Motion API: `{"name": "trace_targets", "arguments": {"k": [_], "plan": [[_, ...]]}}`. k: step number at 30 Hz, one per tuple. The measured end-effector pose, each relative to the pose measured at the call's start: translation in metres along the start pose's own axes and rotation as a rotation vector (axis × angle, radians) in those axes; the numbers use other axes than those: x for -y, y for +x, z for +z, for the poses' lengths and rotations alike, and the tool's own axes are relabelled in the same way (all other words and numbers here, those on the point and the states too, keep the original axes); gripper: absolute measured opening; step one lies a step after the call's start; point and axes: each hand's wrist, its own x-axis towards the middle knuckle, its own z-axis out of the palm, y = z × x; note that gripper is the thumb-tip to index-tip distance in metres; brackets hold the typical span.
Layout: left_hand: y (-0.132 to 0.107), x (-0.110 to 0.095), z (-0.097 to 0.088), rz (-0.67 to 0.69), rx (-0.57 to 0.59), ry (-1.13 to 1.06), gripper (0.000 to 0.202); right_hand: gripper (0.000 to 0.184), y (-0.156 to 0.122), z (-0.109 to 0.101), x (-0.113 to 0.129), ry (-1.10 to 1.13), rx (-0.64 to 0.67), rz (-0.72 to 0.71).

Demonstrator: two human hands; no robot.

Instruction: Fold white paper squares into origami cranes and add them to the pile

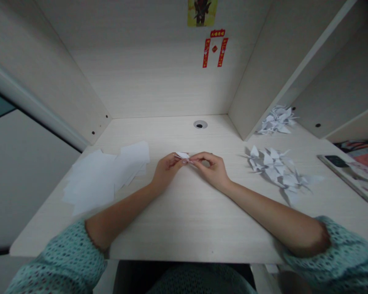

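Note:
A small folded white paper (182,155) is pinched between my two hands over the middle of the desk. My left hand (169,168) grips its left side with thumb and fingers closed. On the other side, my right hand (213,166) pinches the paper's edge between thumb and forefinger. Parts of the paper are hidden behind the fingertips, so its exact shape is hard to make out. Several folded paper cranes (274,165) lie in a loose heap to the right of my right hand. Flat white paper sheets (95,179) are spread in overlapping piles left of my left hand.
Behind the cranes, another heap of folded paper (277,119) rests beside the upright panel (263,77). A phone (352,177) lies at the far right, near red and dark cloth (366,153). A round cable hole (200,124) sits at the desk's back.

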Motion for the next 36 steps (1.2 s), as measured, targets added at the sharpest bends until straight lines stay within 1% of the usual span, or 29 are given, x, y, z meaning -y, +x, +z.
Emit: {"name": "trace_targets", "arguments": {"k": [3,7,12,16,18,23,25,27,31,33,36], "plan": [[-0.001,-0.002,0.000,-0.007,0.004,0.017,0.034,0.012,0.001,-0.001,0.004,-0.018,0.025,-0.031],[-0.001,-0.002,0.000,0.007,0.006,0.047,0.037,0.011,0.003,-0.001,0.004,0.000,0.021,-0.024],[0.000,0.001,0.000,0.009,-0.014,0.088,0.035,0.010,0.004,0.000,-0.002,0.115,0.043,0.069],[0.001,0.004,-0.001,0.009,0.005,0.061,0.033,0.011,0.006,-0.001,-0.007,0.214,0.077,0.158],[0.001,0.006,-0.002,-0.002,0.009,0.060,0.035,0.013,0.006,-0.002,-0.008,0.226,0.074,0.185],[0.001,0.004,-0.002,-0.009,0.018,0.091,0.041,0.018,0.005,0.001,-0.007,0.196,0.036,0.195],[0.001,0.003,-0.001,-0.004,0.019,0.101,0.042,0.018,0.004,0.001,-0.004,0.120,0.006,0.154],[0.001,0.002,0.000,-0.006,0.014,0.108,0.043,0.016,0.002,-0.001,-0.001,-0.004,-0.002,0.055],[0.001,0.005,0.000,-0.011,0.015,0.071,0.048,0.013,0.001,-0.005,0.004,-0.219,0.058,-0.163],[0.002,0.007,0.000,-0.021,0.018,0.047,0.049,0.014,0.001,-0.007,0.005,-0.284,0.096,-0.224],[0.003,0.009,-0.001,-0.038,0.014,0.028,0.048,0.013,0.001,-0.008,0.007,-0.324,0.124,-0.267]]}}
